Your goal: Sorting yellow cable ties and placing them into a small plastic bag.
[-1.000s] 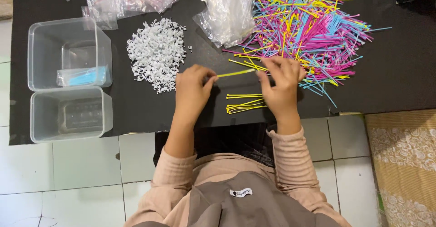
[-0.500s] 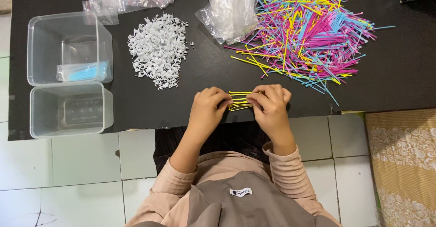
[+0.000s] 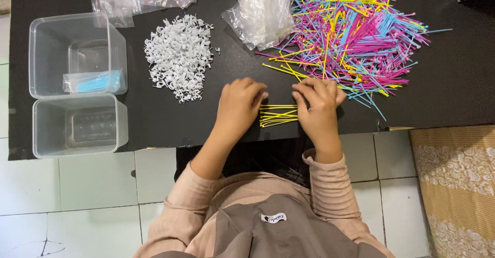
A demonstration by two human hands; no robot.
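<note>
A small bundle of yellow cable ties (image 3: 279, 115) lies near the front edge of the black table top (image 3: 454, 82). My left hand (image 3: 238, 106) rests on its left end and my right hand (image 3: 319, 103) on its right end, fingers curled over the ties. Just beyond my right hand spreads a big loose heap of pink, blue and yellow cable ties (image 3: 356, 36). A pile of small white plastic clips (image 3: 178, 54) lies to the left of my left hand.
Two clear plastic boxes stand at the left: the far box (image 3: 77, 54) holds a small bag of blue ties, the near box (image 3: 80, 124) sits by the edge. Clear plastic bags (image 3: 263, 10) lie at the back. White floor tiles and a patterned mat (image 3: 454, 186) lie below.
A second ago my hands were at the heap with one yellow tie; they brought it to the bundle and now press on both ends of the bundle.
</note>
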